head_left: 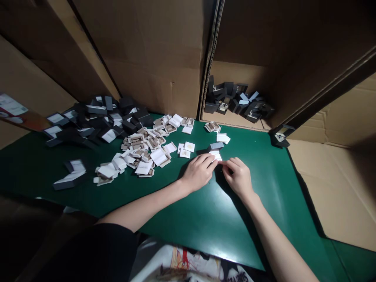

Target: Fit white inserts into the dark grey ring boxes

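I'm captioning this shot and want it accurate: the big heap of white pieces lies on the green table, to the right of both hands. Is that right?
Not quite: the head view shows the big heap of white pieces on the green table, but to the left of both the left hand and the right hand.

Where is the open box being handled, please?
In the head view, the box is right of centre, against the left hand and next to the right hand.
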{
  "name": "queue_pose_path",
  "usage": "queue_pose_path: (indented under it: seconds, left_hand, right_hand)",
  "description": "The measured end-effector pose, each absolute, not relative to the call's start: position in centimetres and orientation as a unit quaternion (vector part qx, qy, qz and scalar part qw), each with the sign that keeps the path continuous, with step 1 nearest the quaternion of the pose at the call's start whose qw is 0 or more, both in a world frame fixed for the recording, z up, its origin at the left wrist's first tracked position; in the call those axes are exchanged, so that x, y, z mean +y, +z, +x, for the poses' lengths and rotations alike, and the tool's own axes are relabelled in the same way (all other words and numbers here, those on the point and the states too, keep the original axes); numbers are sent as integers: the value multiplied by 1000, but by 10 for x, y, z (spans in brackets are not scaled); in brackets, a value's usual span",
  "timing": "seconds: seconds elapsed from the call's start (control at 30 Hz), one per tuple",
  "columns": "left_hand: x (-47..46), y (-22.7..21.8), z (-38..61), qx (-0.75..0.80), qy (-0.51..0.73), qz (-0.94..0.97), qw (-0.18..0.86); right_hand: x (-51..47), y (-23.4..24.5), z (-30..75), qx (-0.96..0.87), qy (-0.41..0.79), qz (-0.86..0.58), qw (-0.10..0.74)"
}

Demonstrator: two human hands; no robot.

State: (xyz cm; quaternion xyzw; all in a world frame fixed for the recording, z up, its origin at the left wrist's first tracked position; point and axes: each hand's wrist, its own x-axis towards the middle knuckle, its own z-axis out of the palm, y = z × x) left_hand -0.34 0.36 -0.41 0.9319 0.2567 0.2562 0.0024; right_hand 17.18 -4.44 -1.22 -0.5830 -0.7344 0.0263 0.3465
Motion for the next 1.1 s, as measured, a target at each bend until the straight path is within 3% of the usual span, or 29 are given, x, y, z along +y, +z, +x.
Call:
queue_pose_path:
  seconds: [0.27,0.57,1.1]
  left_hand:
    - [15,3,-11,256,309,912,84]
    - [41,-10,-27,462,272,844,33]
    - [34,-1,-24,254,377,882,121]
  right_hand:
    - [-43,-16,181,-746,84,-575,324]
    - [-44,-7,183,-767,118,-532,339]
    - [-47,-1,175,-749,98,-516,404]
